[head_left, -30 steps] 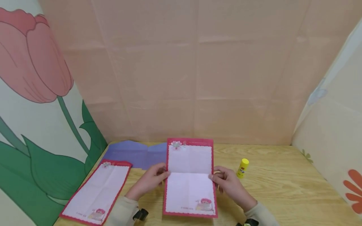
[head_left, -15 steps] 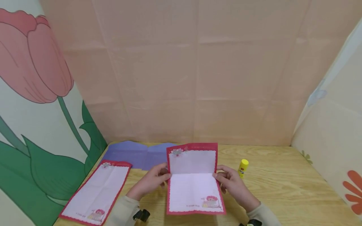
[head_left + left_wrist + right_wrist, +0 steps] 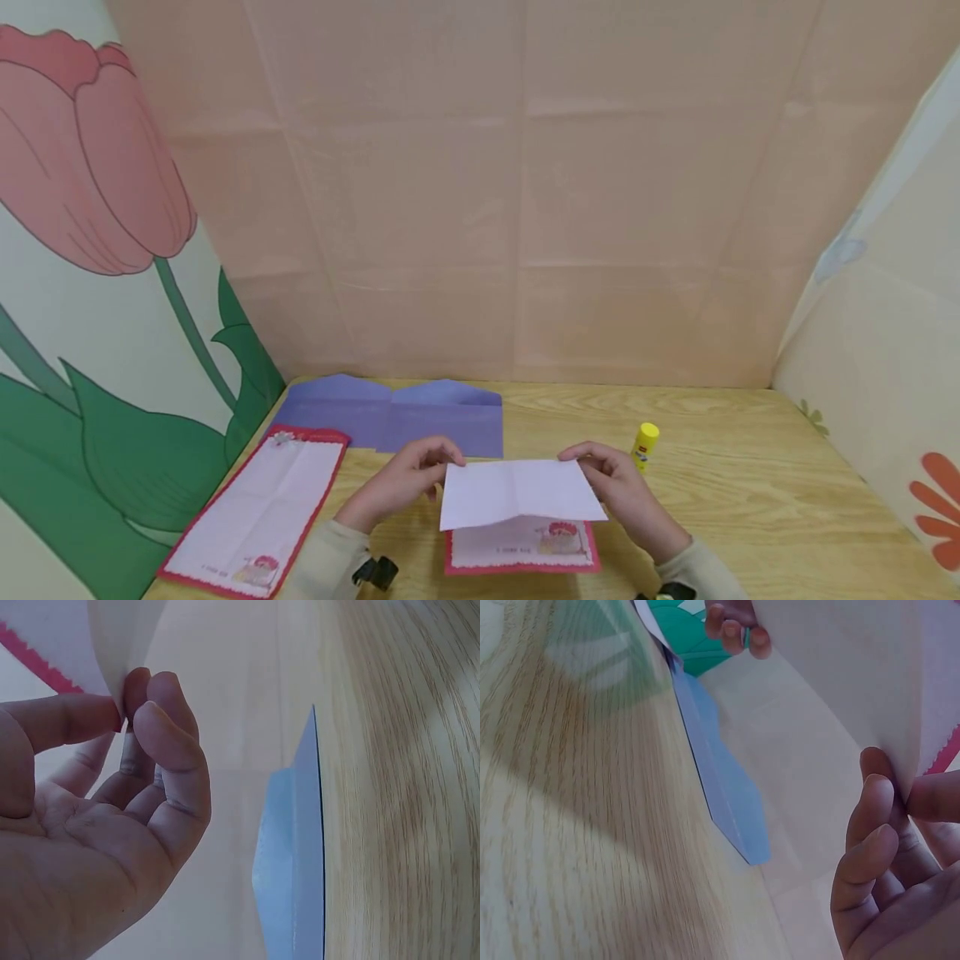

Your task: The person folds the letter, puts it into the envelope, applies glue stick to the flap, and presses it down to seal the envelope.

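- Head: above the near-centre worktop point(image 3: 750, 508), the folded sheet point(image 3: 517, 492) is held from both sides, probably to keep its crease straight.
- Left wrist: one edge is clamped in the left grip point(image 3: 97, 825).
- Right wrist: the opposite edge is clamped in the right grip point(image 3: 919, 907).

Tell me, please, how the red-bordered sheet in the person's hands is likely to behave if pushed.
The sheet is probably floppy, its upper half bent over the lower, and apt to hinge along that fold. It seems light, as the left hand and right hand merely pinch its edges.
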Available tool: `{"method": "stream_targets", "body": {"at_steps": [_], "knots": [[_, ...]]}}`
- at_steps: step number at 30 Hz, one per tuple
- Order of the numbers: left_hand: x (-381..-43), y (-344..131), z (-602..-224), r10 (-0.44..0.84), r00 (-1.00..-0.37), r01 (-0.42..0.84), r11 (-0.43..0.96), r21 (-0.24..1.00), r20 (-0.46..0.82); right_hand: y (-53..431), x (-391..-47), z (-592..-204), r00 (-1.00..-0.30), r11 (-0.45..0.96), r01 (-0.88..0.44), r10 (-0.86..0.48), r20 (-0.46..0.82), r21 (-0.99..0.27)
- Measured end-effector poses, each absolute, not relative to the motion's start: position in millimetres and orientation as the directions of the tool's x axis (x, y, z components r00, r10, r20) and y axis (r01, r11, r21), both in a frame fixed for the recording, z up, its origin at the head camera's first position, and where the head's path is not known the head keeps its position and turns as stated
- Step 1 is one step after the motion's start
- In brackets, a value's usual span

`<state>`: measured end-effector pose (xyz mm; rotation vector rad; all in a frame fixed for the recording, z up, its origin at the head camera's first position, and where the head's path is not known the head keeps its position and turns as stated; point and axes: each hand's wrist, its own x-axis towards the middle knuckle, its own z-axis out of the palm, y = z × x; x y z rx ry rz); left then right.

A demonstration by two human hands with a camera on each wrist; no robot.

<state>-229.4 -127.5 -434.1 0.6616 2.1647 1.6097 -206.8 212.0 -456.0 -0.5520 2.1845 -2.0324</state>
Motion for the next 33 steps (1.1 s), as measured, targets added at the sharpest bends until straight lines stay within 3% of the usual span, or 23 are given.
{"method": "stream_targets", "body": {"at_steps": [12,20,33], "knots": [[-227.8,-125.7,-433.3,0.531,-0.846,0.108,0.258,0.96,-0.047,211.8,-207.4,-451.6,-0.954,0.034,-0.058,-0.298,0.045,-0.998],[-228.1,-124.6,-436.6,0.509,-0.86,0.142,0.296,0.944,-0.03,209.7,-209.5,-456.8,-0.974,0.134,-0.103,-0.216,0.073,-0.986],[-226.3,-121.2,-436.5,0.443,-0.894,0.22,0.313,0.924,0.062,202.6,-204.9,-454.0,-0.97,0.196,-0.092,-0.239,0.044,-0.976]]}}
